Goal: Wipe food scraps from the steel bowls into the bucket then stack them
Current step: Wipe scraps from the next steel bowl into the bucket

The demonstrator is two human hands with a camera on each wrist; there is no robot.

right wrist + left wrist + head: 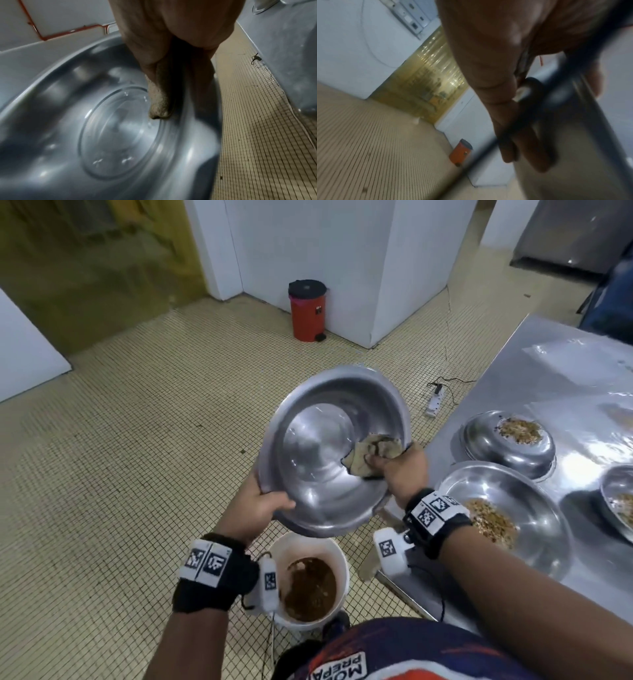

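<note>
Held steel bowl [329,453] tilted steeply, open face toward the person, lower rim directly above the white bucket [339,556] on the floor. Left hand [260,505] grips the lower-left rim, thumb inside, fingers [510,142] curled behind. Right hand [400,470] clenches a brown cloth [370,455] against the inner wall on the right side, near the rim. Interior looks nearly clean; no scraps visible. Key relation: bucket lies straight below the bowl's low edge, so a downward sweep of the cloth should drop residue in. Three more bowls with scraps [493,518] sit on the bench [565,364] to the right, nearer the right hand; stacking not yet begun
</note>
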